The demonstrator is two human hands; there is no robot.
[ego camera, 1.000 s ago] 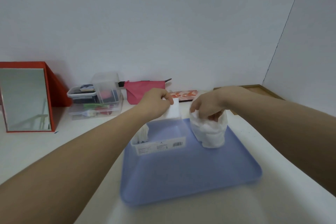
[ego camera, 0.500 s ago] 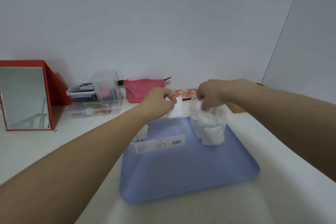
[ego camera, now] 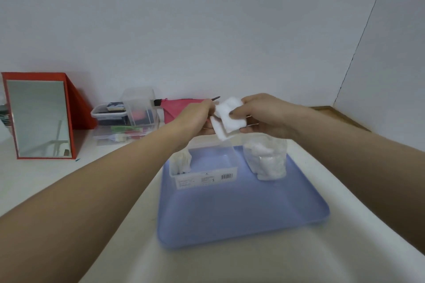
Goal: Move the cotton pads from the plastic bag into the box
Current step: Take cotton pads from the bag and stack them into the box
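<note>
Both hands up above the back edge of the blue tray, sharing a small stack of white square cotton pads. Right hand pinches the stack, thumb on the near face, fingers behind. Left hand has its fingers closed on the stack's left edge. At least two pads visible, one offset below the other; exact count can't be told. Flat faces point toward the camera, stack tilted, lower corner pointing down-left toward the box.

Clear plastic box sits on the tray's back left, long axis left-right, open top. White label on its front wall with a barcode at the right; the printed text is too small to read. One clump of white stuff stands upright in its left end; rest of the box looks bare.

Clear plastic bag stands upright on the tray's back right, just beside the box, not touching it as far as I can tell. It holds more white pads, count not readable through the plastic.

Background on the white table: one red-framed mirror on the left, clear storage containers with mixed items, one pink pouch behind the left hand. No readable brands anywhere.
</note>
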